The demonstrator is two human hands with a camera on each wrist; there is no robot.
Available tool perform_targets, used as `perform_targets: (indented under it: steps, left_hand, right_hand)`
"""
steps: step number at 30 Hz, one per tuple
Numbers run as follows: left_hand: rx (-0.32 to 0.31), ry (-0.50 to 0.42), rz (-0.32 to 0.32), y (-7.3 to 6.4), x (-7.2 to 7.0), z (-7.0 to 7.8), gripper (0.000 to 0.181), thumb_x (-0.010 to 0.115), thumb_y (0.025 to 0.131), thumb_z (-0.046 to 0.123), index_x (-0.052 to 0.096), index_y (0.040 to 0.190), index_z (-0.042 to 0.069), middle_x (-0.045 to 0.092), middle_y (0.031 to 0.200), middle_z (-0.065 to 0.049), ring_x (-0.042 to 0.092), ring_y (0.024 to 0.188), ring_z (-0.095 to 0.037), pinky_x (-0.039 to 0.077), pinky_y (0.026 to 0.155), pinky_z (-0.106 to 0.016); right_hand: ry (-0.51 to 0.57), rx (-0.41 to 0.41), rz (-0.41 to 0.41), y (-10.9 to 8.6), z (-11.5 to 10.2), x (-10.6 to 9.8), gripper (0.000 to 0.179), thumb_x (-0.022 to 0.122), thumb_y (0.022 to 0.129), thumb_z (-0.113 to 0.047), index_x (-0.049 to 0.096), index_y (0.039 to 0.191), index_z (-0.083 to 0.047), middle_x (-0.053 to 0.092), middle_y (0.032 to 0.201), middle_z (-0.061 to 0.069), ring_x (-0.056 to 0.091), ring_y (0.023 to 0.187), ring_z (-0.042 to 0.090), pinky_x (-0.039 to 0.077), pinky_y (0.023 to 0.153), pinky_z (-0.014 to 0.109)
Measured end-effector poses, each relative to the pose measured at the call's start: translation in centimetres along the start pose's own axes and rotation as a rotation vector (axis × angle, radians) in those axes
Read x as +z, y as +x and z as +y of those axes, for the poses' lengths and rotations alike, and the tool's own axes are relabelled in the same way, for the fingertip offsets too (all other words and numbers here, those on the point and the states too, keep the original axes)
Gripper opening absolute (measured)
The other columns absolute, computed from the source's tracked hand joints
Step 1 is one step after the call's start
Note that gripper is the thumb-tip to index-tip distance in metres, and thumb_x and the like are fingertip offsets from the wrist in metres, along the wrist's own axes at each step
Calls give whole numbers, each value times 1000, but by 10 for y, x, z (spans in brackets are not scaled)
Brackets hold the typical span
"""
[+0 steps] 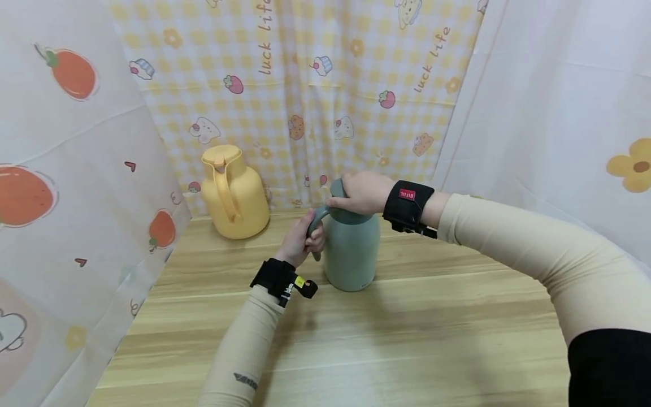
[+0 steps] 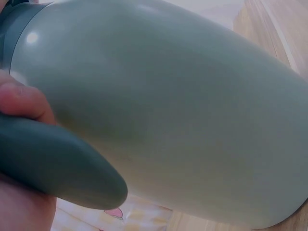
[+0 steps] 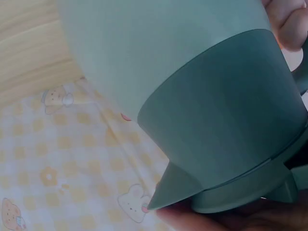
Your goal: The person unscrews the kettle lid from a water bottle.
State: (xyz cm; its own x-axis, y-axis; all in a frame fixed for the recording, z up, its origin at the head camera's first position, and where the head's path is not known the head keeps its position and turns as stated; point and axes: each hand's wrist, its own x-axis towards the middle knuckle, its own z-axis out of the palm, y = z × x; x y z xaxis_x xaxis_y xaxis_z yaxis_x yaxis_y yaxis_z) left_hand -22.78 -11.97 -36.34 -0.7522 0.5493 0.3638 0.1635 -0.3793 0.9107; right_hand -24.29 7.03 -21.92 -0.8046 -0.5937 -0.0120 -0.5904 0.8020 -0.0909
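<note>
A white-and-yellow checked fabric curtain hangs behind the far edge of the pale wood-grained bench; "luck life" is printed on it twice in brown letters. On a beige left sleeve, a dark printed mark is too unclear to read.

The pale sage-green, round-shouldered jug stands upright near the bench's far edge, well in from its left edge. Its body is smooth with a soft sheen, and small dark lettering low on its front is too tiny to read. A darker green collar tops the body, carrying a pointed spout; the curved handle and the round lid share that darker green. A glossy yellow jug with a yellow handle stands at the far left corner.

The right hand has its grip closed over the lid, thumb along the near side. The left hand has its grip wrapped around the handle.

Black straps circle both wrists: the right strap bears a red label whose white letters are unclear, the left strap a small yellow tag.
</note>
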Motion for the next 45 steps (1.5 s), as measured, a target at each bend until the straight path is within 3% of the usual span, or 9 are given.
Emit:
perform_targets:
  steps: [2,5,16,20,30,37,42,45]
  left_hand:
    - [-2,0,1,0,-1,0,55,31,100,57,40,59,21,35,49,10,25,41,-8,12,50,-40]
    - [-2,3,3,1,-2,1,56,32,99,59,40,59,21,35,48,10,25,41,-9,13,49,-39]
    - [-34,-1,-18,2,-2,-2,56,29,100,58,39,60,19,35,49,8,25,42,-11,20,47,-32]
    - [-34,3,-38,2,-3,-1,56,28,101,57,39,60,19,34,49,7,25,42,-12,20,47,-32]
    - [-25,-16,-64,0,-4,-2,56,30,100,58,41,60,20,34,49,7,24,42,-13,19,48,-34]
    - [-18,-30,-68,-1,-4,-1,57,31,99,61,41,59,21,35,49,8,24,41,-12,16,46,-36]
    - [-12,-29,-79,0,-1,-4,56,31,99,60,40,59,21,34,49,8,24,41,-13,15,46,-37]
    - [10,-25,-43,0,-3,-4,56,31,99,59,40,59,22,33,48,9,21,41,-13,14,46,-36]
  right_hand:
    - [-22,-19,-10,1,0,-1,55,47,99,-51,50,111,3,42,63,1,50,54,17,40,53,29]
    - [-42,-46,-29,3,0,-5,56,46,100,-48,49,118,5,42,63,1,50,53,18,38,52,28]
    - [-39,-139,-19,3,14,-4,40,51,99,-44,47,100,-4,33,65,0,46,55,18,37,55,29]
    - [-52,-199,5,3,20,-1,40,52,99,-42,49,105,-3,38,68,2,48,57,19,39,56,30]
    - [-102,-313,21,3,30,0,59,53,99,-43,46,137,2,58,98,12,57,73,22,48,68,35]
    - [-137,-406,52,3,35,0,64,54,98,-43,41,144,0,57,121,19,62,80,23,53,75,38]
    - [-96,-378,34,-2,39,2,65,53,98,-45,40,146,-3,52,132,20,63,92,25,52,81,40]
    - [17,-336,-16,1,38,0,65,49,99,-47,36,149,-7,47,140,19,58,108,28,48,91,41]
